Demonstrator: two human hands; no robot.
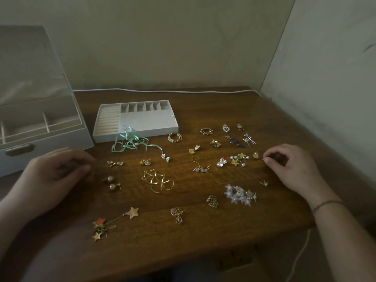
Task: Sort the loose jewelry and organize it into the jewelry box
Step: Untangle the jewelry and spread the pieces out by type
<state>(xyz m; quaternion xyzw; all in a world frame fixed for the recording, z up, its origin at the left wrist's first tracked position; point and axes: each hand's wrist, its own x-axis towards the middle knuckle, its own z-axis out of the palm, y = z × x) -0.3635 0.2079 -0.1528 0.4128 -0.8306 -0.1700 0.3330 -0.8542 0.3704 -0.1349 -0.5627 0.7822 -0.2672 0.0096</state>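
Loose jewelry (158, 181) scattered across wooden bench (203, 231); jewelry box (43, 139) open at far left, removable tray (142, 121) just beside it. Left hand (48, 176) resting on bench, fingers loosely curled, holding nothing. Right hand (293, 169) at right, fingers narrow, pinching small piece

Cut-off box, blurred left hand, tiny pieces

The jewelry box (40, 110) runs off the left edge, so its full width stays unseen. The left hand (53, 176) is motion-blurred, its fingertips smeared. Whether the right hand (293, 169) pinches anything at its fingertips is too small to tell. The small dark pieces (235, 141) at far right cannot be made out.
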